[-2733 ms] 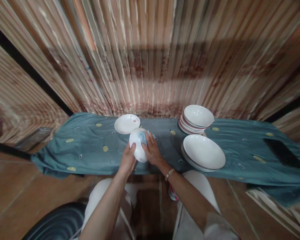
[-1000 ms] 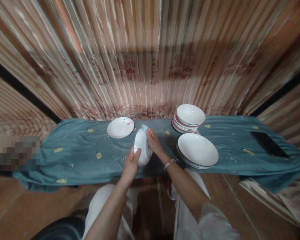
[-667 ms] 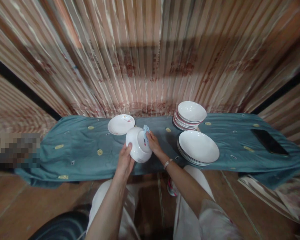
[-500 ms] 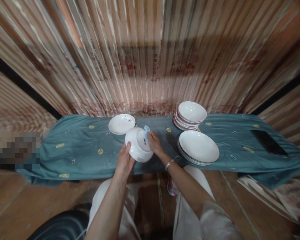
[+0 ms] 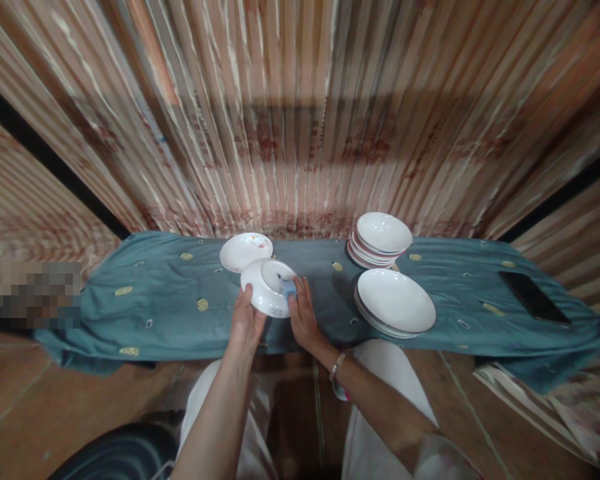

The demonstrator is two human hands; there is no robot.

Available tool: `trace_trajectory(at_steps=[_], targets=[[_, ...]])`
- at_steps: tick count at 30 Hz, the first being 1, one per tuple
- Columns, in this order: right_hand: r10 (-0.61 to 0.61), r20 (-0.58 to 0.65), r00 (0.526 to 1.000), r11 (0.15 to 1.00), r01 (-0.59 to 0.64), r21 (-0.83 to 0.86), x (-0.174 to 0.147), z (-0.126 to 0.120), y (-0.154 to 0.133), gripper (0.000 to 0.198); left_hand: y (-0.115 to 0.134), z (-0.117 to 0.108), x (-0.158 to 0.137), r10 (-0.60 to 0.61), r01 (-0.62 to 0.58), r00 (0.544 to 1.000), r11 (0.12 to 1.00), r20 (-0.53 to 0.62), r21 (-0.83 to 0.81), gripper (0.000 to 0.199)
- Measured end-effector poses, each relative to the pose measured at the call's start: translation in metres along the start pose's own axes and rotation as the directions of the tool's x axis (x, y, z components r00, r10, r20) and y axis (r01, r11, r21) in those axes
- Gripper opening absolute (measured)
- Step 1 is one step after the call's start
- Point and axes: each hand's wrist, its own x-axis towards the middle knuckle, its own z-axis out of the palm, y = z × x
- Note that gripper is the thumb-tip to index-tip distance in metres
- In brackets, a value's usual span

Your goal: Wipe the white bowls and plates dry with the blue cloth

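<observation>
A white bowl (image 5: 260,293) is held tilted above the cloth, its underside and foot ring turned up toward me. My left hand (image 5: 246,323) grips its near left edge, thumb on the outer wall. At the bowl's right side my right hand (image 5: 304,317) presses a light blue cloth (image 5: 288,287) against it; the fingers partly cover the cloth. Just behind the bowl lies a white plate (image 5: 247,251) with a floral pattern on its rim.
Right of my hands stand a stack of bowls (image 5: 384,233) and, nearer, a stack of larger white dishes (image 5: 396,301). A black phone (image 5: 533,297) lies farther right on the teal tablecloth (image 5: 170,320). Pleated curtains (image 5: 300,133) hang directly behind the table.
The bowl has tipped and shifted slightly left. My right hand and the cloth have moved from the upper right of its base down to its right side.
</observation>
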Motion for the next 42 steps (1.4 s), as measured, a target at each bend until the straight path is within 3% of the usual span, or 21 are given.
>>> trace_trajectory(at_steps=[10,18,24,30,38,42], targets=[[-0.32,0.172,0.932,0.903,0.355,-0.243,-0.017,-0.004,-0.026,0.064,0.001,-0.003,0.003,-0.011,0.011,0.999,1.0,-0.045,-0.004,0.035],[-0.433,0.277,0.858,0.818,0.503,-0.278,-0.012,-0.009,-0.023,0.053,-0.004,-0.002,-0.005,-0.029,0.025,0.998,0.998,0.061,0.056,0.029],[-0.43,0.288,0.856,0.844,0.494,-0.207,-0.002,-0.021,-0.028,0.059,-0.008,-0.003,-0.011,-0.05,0.02,0.984,0.984,0.171,0.176,0.037],[-0.462,0.216,0.86,0.861,0.493,-0.122,0.012,-0.033,-0.03,0.054,-0.01,-0.002,-0.019,-0.133,0.087,0.968,0.974,0.215,0.208,0.048],[-0.359,0.142,0.923,0.922,0.374,-0.097,0.041,-0.052,-0.034,0.043,-0.016,0.003,-0.034,-0.232,0.146,0.928,0.946,0.291,0.29,0.053],[-0.241,0.062,0.969,0.97,0.239,0.037,0.061,-0.057,-0.026,0.039,-0.019,0.003,-0.04,-0.249,0.137,0.907,0.937,0.34,0.32,0.047]])
